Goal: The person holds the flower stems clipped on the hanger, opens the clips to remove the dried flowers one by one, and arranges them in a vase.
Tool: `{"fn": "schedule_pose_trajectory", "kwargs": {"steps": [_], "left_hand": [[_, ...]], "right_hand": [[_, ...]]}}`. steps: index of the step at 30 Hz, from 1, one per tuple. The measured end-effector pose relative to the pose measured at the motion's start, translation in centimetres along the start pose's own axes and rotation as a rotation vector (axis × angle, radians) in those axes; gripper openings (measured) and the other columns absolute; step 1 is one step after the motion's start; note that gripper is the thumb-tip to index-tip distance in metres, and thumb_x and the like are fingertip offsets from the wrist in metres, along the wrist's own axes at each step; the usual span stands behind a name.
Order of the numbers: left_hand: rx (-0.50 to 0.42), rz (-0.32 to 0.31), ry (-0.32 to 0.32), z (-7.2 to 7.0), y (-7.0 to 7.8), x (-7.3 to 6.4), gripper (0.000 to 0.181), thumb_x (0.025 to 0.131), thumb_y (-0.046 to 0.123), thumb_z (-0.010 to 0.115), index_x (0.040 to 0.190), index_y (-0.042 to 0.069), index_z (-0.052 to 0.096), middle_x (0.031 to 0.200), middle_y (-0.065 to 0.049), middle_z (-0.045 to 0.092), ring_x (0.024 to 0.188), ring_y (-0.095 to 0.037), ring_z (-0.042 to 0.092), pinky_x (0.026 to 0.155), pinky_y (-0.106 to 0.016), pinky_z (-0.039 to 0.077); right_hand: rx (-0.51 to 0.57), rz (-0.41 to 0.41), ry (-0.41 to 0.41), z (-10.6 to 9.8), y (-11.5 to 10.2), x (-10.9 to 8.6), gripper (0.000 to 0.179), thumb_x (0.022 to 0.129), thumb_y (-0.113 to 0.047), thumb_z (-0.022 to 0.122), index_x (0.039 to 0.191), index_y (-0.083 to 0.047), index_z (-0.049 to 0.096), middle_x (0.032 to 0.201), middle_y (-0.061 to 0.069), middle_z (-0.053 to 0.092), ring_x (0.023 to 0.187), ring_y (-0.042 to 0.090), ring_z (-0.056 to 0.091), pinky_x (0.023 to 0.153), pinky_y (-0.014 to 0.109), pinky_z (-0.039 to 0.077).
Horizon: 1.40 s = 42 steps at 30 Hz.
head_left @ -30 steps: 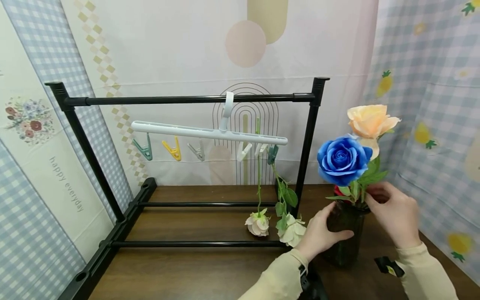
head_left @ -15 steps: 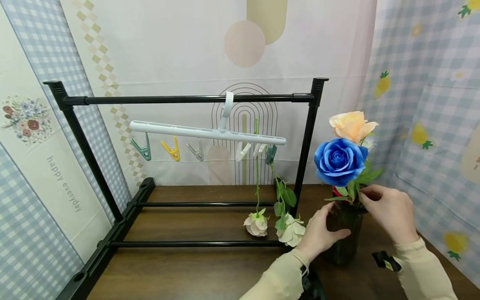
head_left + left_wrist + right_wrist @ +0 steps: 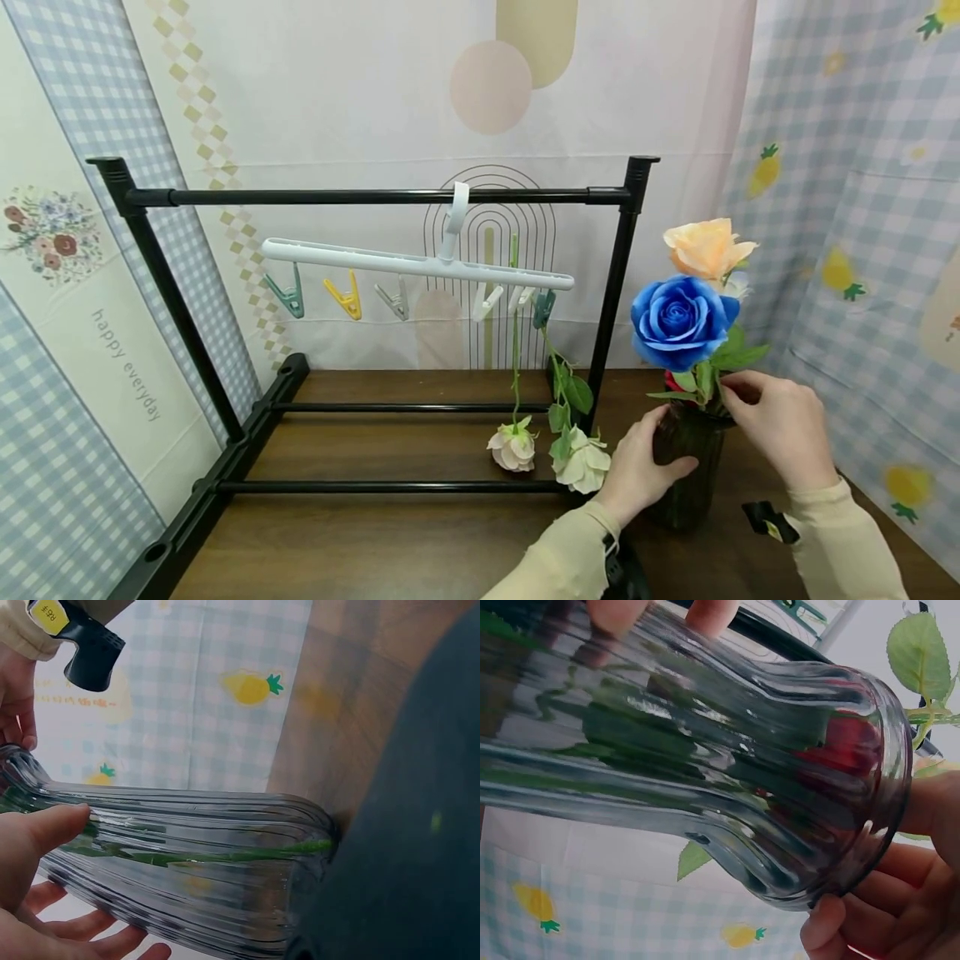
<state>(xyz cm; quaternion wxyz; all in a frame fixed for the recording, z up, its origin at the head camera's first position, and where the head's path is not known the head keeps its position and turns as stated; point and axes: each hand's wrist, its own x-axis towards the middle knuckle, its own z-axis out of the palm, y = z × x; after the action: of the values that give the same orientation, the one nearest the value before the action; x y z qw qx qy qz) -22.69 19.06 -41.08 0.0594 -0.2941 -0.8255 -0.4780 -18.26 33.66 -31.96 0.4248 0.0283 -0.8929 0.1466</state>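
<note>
Your left hand [image 3: 633, 475] clasps the vase [image 3: 693, 475]: brace it. Your right hand's [image 3: 783, 427] grip at the rim [image 3: 906, 761]: cannot tell.

A pale cloth [image 3: 337, 100] with a printed arch pattern hung behind the brown wooden tabletop [image 3: 360, 542]; a blue-checked, flower-printed cloth [image 3: 112, 83] flanked the tabletop's left, a fruit-printed checked cloth [image 3: 862, 225] its right
</note>
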Motion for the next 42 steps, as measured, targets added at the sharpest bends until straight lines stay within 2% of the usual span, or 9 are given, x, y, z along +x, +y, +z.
{"fn": "schedule_pose_trajectory", "kwargs": {"steps": [4, 8, 17, 22, 26, 31, 36, 39, 42], "left_hand": [[0.003, -0.004, -0.002, -0.1, -0.1, 0.0, 0.064, 0.079, 0.041, 0.065, 0.133, 0.030, 0.035, 0.127, 0.006, 0.050, 0.116, -0.011, 0.049, 0.090, -0.029, 0.044], [0.004, -0.014, 0.005, -0.3, -0.1, 0.0, 0.064, 0.079, 0.042, 0.064, 0.134, 0.031, 0.034, 0.129, 0.005, 0.049, 0.117, -0.013, 0.048, 0.091, -0.030, 0.044], [0.016, -0.021, 0.007, -0.3, -0.1, 0.0, 0.063, 0.079, 0.042, 0.064, 0.133, 0.031, 0.034, 0.128, 0.006, 0.049, 0.117, -0.013, 0.049, 0.091, -0.030, 0.044], [0.007, -0.027, 0.000, -0.4, -0.1, -0.2, 0.063, 0.079, 0.042, 0.064, 0.133, 0.033, 0.034, 0.129, 0.006, 0.049, 0.118, -0.013, 0.048, 0.092, -0.030, 0.044], [-0.004, -0.015, -0.001, -0.4, -0.3, -0.2, 0.063, 0.079, 0.043, 0.063, 0.134, 0.034, 0.033, 0.130, 0.006, 0.048, 0.118, -0.013, 0.048, 0.091, -0.031, 0.044], [-0.014, -0.022, -0.009, -0.5, -0.2, -0.3, 0.064, 0.080, 0.044, 0.062, 0.135, 0.034, 0.030, 0.132, 0.006, 0.046, 0.119, -0.013, 0.047, 0.093, -0.033, 0.043], [-0.014, -0.047, -0.051, -0.7, 0.1, -0.5, 0.070, 0.081, 0.046, 0.059, 0.139, 0.031, 0.023, 0.138, 0.005, 0.039, 0.125, -0.014, 0.041, 0.096, -0.034, 0.041], [-0.005, -0.047, -0.063, -1.2, 0.5, -0.8, 0.073, 0.082, 0.048, 0.057, 0.141, 0.029, 0.019, 0.141, 0.003, 0.034, 0.128, -0.015, 0.038, 0.097, -0.034, 0.040], [0.024, 0.004, -0.071, -2.5, 1.3, -1.3, 0.066, 0.083, 0.045, 0.057, 0.139, 0.026, 0.026, 0.137, 0.002, 0.042, 0.123, -0.012, 0.044, 0.093, -0.028, 0.042]], "right_hand": [[0.012, 0.041, 0.044, -0.4, -0.3, 0.1, 0.011, 0.074, -0.013, 0.069, 0.083, -0.006, 0.070, 0.071, 0.013, 0.069, 0.050, 0.005, 0.054, 0.047, 0.023, 0.034], [0.034, 0.068, 0.069, -0.9, -0.6, 0.3, 0.010, 0.077, -0.017, 0.068, 0.083, -0.009, 0.069, 0.073, 0.013, 0.069, 0.054, -0.021, 0.038, 0.051, 0.020, 0.034], [0.062, 0.093, 0.079, -1.5, -0.6, -0.2, 0.012, 0.079, -0.016, 0.066, 0.087, -0.008, 0.068, 0.077, 0.014, 0.069, 0.062, -0.031, 0.028, 0.051, 0.016, 0.031], [0.085, 0.107, 0.188, -2.6, -1.1, -0.7, 0.013, 0.079, -0.016, 0.065, 0.089, -0.009, 0.069, 0.078, 0.016, 0.068, 0.056, -0.030, 0.029, 0.047, 0.010, 0.030], [0.117, 0.083, 0.320, -3.7, -2.3, -1.0, 0.015, 0.079, -0.014, 0.065, 0.090, -0.005, 0.069, 0.079, 0.012, 0.069, 0.061, -0.029, 0.033, 0.054, 0.005, 0.028], [0.278, -0.045, 0.581, -4.0, -4.3, -1.4, 0.018, 0.077, -0.011, 0.065, 0.089, 0.002, 0.069, 0.081, 0.014, 0.069, 0.079, -0.023, 0.045, 0.068, 0.004, 0.030], [0.443, -0.258, 0.817, -3.3, -7.0, -2.1, 0.017, 0.074, -0.013, 0.068, 0.077, 0.004, 0.070, 0.073, 0.013, 0.069, 0.074, -0.009, 0.056, 0.073, 0.007, 0.038], [0.526, -0.430, 0.854, -2.7, -8.5, -2.4, 0.020, 0.074, -0.014, 0.070, 0.072, 0.005, 0.069, 0.068, 0.014, 0.068, 0.066, 0.008, 0.060, 0.075, 0.012, 0.044], [0.540, -0.606, 0.813, -2.0, -9.8, -2.6, 0.024, 0.078, -0.017, 0.067, 0.070, 0.006, 0.068, 0.062, 0.015, 0.065, 0.057, 0.021, 0.057, 0.068, 0.021, 0.046]]}}
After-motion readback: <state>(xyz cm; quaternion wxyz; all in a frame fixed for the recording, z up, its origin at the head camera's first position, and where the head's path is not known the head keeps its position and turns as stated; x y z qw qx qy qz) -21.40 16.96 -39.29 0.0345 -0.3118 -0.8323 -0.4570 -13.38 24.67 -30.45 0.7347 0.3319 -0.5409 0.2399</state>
